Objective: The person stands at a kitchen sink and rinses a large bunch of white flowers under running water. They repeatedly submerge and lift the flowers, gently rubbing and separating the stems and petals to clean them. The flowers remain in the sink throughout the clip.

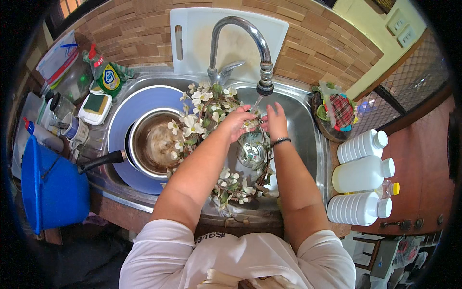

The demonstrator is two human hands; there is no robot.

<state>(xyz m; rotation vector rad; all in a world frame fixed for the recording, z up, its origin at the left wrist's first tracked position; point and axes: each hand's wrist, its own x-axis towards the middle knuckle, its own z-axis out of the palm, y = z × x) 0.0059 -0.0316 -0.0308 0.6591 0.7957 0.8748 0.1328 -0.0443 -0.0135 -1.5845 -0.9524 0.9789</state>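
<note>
A wreath of artificial white flowers (193, 126) on brown twigs lies in the right sink basin (303, 126) and spills over the divider to the left. My left hand (236, 123) has its fingers curled at one of the blossoms beneath the faucet (265, 86). Close by on the right, my right hand (276, 123) reaches the same blossom with its lower fingers, the upper ones raised; how firmly it holds is hidden. A thin stream of water (257, 102) runs down between both hands. Below them, the metal drain strainer (250, 154) shows through the ring.
A steel pot (155, 142) sits in a blue basin (122, 108) at left, its black handle (103, 161) pointing toward a blue bucket (54, 184). Dish soap (108, 77) and a sponge (95, 103) stand behind. White plastic bottles (357, 174) line the right. A cutting board (195, 43) leans behind the faucet.
</note>
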